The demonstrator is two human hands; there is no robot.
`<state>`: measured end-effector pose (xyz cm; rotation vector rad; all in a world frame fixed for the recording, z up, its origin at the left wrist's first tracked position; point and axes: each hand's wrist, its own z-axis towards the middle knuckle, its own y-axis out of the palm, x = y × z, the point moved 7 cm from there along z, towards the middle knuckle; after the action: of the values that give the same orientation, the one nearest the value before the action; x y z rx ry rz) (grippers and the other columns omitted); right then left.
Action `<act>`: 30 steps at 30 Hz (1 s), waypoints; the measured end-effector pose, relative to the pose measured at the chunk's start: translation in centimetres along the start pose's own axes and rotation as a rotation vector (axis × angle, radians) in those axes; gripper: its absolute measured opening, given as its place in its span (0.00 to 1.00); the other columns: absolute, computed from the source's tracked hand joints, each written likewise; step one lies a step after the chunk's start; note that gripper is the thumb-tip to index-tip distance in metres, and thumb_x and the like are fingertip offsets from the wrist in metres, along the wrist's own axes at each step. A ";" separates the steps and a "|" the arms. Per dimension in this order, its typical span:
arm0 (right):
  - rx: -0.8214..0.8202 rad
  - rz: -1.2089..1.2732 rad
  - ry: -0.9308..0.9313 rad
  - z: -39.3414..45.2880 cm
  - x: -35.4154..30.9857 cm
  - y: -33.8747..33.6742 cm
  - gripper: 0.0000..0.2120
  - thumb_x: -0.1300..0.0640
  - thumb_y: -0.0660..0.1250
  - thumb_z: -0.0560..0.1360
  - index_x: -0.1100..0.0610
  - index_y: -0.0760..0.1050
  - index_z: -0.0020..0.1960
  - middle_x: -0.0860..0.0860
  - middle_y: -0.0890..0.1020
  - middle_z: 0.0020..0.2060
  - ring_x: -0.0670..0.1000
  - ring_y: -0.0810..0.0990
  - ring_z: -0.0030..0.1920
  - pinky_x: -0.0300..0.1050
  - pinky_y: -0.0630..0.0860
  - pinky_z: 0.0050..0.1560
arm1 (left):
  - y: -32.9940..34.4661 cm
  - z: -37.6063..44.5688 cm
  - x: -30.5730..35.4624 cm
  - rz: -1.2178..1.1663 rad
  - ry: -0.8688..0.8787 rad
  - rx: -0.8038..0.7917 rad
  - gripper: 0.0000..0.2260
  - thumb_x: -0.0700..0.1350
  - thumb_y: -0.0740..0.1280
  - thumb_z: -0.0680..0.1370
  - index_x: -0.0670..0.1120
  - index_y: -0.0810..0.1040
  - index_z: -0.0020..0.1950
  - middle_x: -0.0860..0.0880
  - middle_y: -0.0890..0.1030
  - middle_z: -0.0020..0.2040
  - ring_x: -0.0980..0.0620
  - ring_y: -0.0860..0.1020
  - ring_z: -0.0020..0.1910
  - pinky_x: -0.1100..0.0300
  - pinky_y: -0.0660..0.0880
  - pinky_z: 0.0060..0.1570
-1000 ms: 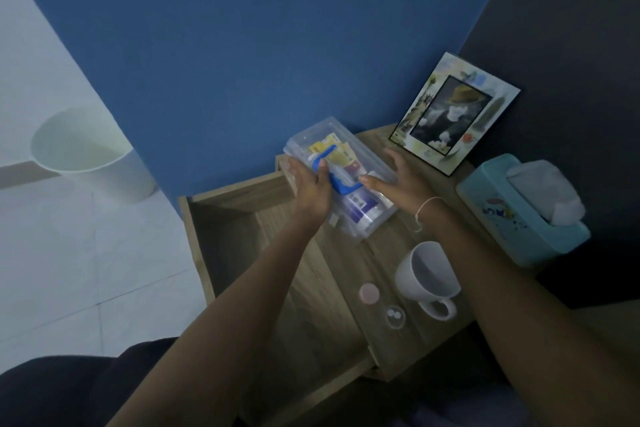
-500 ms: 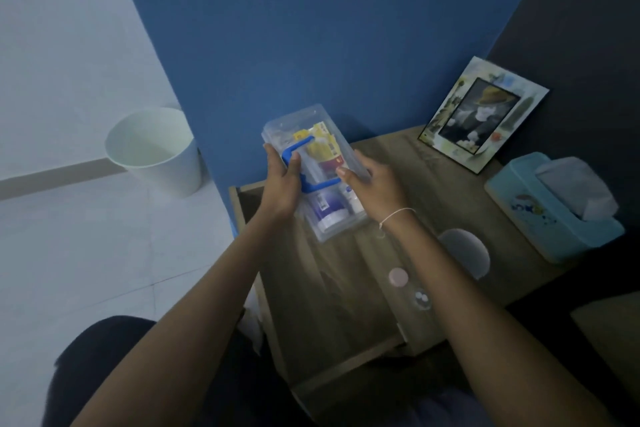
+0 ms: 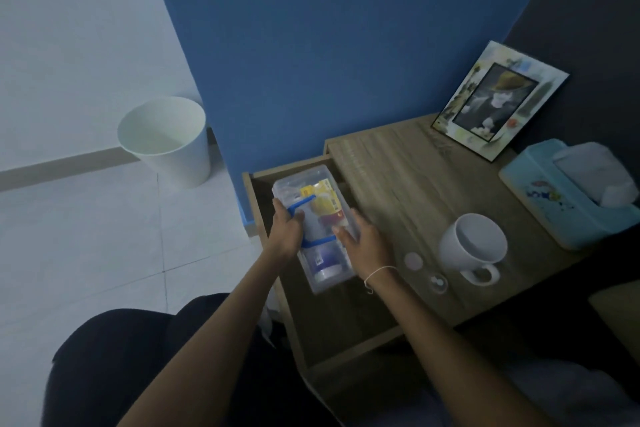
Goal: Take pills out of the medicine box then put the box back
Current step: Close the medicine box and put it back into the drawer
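The clear plastic medicine box (image 3: pixel 313 208) with a blue handle and coloured packets inside sits low in the open wooden drawer (image 3: pixel 256 180) of the nightstand. My left hand (image 3: pixel 285 230) grips the box's left side by the blue handle. My right hand (image 3: pixel 363 246) holds the box's right edge, fingers spread along it. On the nightstand top lie a small round pale cap (image 3: pixel 413 261) and a tiny clear dish (image 3: pixel 437 282) beside the right wrist; what the dish holds is too dim to tell.
A white mug (image 3: pixel 472 248) stands on the nightstand top (image 3: pixel 398 163), with a teal tissue box (image 3: pixel 568 198) and a picture frame (image 3: pixel 498 100) behind it. A white bin (image 3: pixel 166 142) is on the tiled floor by the blue wall.
Both hands have carried the box leftward off the nightstand top and down into the open drawer. The view has swung, showing more floor.
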<state>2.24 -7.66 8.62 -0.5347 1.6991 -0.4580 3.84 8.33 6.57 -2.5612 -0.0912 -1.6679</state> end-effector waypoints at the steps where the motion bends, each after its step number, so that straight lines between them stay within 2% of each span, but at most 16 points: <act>1: 0.003 0.005 0.015 -0.1 0.5 0.4 0.19 0.48 0.62 0.77 0.48 0.67 0.67 0.43 0.74 0.51 0.45 0.77 0.53 0.48 0.76 0.54 | 0.1 0.4 -0.7 0.013 -0.012 0.003 0.22 0.42 0.55 0.82 0.50 0.52 0.74 0.44 0.70 0.68 0.45 0.74 0.63 0.50 0.76 0.56; 4: -0.017 -0.023 0.065 -0.3 2.3 1.7 0.22 0.48 0.62 0.78 0.51 0.64 0.70 0.44 0.74 0.54 0.45 0.75 0.56 0.46 0.73 0.56 | 0.3 1.4 -2.9 0.032 -0.064 0.009 0.24 0.43 0.56 0.81 0.53 0.51 0.74 0.42 0.67 0.70 0.43 0.74 0.64 0.46 0.77 0.57; 7: -0.066 -0.058 0.124 -0.1 4.4 3.3 0.24 0.46 0.61 0.78 0.51 0.63 0.72 0.52 0.77 0.61 0.50 0.76 0.61 0.47 0.73 0.60 | 0.3 2.6 -5.3 0.062 -0.125 0.010 0.26 0.45 0.58 0.80 0.57 0.50 0.74 0.42 0.66 0.71 0.41 0.74 0.64 0.41 0.76 0.59; 9: -0.066 -0.079 0.138 0.1 5.4 3.9 0.25 0.47 0.61 0.78 0.51 0.62 0.73 0.53 0.76 0.64 0.51 0.74 0.64 0.43 0.69 0.61 | 0.3 3.4 -6.9 0.088 -0.174 -0.001 0.27 0.46 0.58 0.80 0.56 0.48 0.75 0.40 0.65 0.72 0.40 0.72 0.65 0.38 0.74 0.61; 12: -0.101 -0.100 0.149 0.6 6.4 4.5 0.26 0.48 0.61 0.78 0.54 0.61 0.74 0.55 0.75 0.66 0.53 0.73 0.66 0.42 0.67 0.61 | 0.5 4.0 -8.4 0.096 -0.216 -0.022 0.28 0.45 0.58 0.80 0.56 0.47 0.75 0.39 0.65 0.71 0.39 0.73 0.65 0.38 0.74 0.61; 17: -0.127 -0.082 0.131 1.1 7.7 5.4 0.27 0.46 0.62 0.77 0.50 0.61 0.73 0.53 0.75 0.65 0.52 0.73 0.66 0.52 0.71 0.65 | 0.8 4.4 -9.5 0.104 -0.174 -0.051 0.29 0.44 0.59 0.80 0.55 0.47 0.74 0.39 0.63 0.71 0.41 0.73 0.64 0.40 0.75 0.60; 21: -0.101 -0.154 0.067 1.3 7.5 5.3 0.27 0.47 0.60 0.78 0.52 0.59 0.74 0.54 0.73 0.67 0.53 0.71 0.67 0.51 0.70 0.66 | 0.8 4.0 -8.8 0.234 -0.125 -0.062 0.30 0.47 0.58 0.81 0.53 0.43 0.76 0.39 0.60 0.74 0.41 0.71 0.67 0.42 0.75 0.61; 23: -0.127 -0.266 0.080 1.0 7.7 5.7 0.28 0.46 0.57 0.80 0.52 0.53 0.76 0.55 0.71 0.69 0.54 0.71 0.67 0.51 0.70 0.65 | 1.1 3.2 -7.9 0.368 -0.032 -0.064 0.31 0.48 0.56 0.81 0.51 0.39 0.77 0.40 0.51 0.78 0.41 0.63 0.73 0.43 0.68 0.68; 24: -0.115 -0.325 0.073 1.0 7.7 5.9 0.28 0.46 0.55 0.80 0.53 0.50 0.77 0.55 0.68 0.71 0.54 0.69 0.69 0.51 0.69 0.66 | 1.0 2.8 -7.6 0.499 0.021 -0.053 0.31 0.49 0.55 0.82 0.48 0.37 0.77 0.42 0.45 0.79 0.42 0.54 0.77 0.43 0.59 0.74; 26: -0.090 -0.449 -0.008 1.0 7.4 6.7 0.29 0.47 0.51 0.81 0.55 0.46 0.77 0.54 0.57 0.77 0.54 0.58 0.75 0.51 0.59 0.73 | 1.1 2.4 -6.5 0.841 0.217 -0.010 0.29 0.48 0.52 0.82 0.44 0.37 0.76 0.44 0.37 0.78 0.46 0.39 0.77 0.48 0.44 0.77; 28: -0.100 -0.606 -0.125 1.0 7.2 7.9 0.29 0.48 0.45 0.80 0.58 0.44 0.77 0.56 0.48 0.78 0.54 0.48 0.77 0.50 0.46 0.75 | 1.5 2.2 -5.8 1.050 0.344 -0.040 0.28 0.49 0.51 0.82 0.44 0.39 0.77 0.45 0.38 0.78 0.50 0.35 0.76 0.50 0.40 0.76; 30: -0.094 -0.675 -0.146 1.0 7.3 8.3 0.28 0.49 0.45 0.80 0.60 0.44 0.76 0.58 0.48 0.77 0.55 0.45 0.77 0.49 0.42 0.74 | 1.7 2.3 -6.3 1.181 0.361 -0.094 0.28 0.50 0.50 0.82 0.45 0.40 0.77 0.46 0.39 0.78 0.51 0.35 0.75 0.51 0.38 0.75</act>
<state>1.27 -5.11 -2.19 -1.1910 1.3747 -0.7972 3.57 6.83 -0.15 -1.6098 1.2453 -1.4929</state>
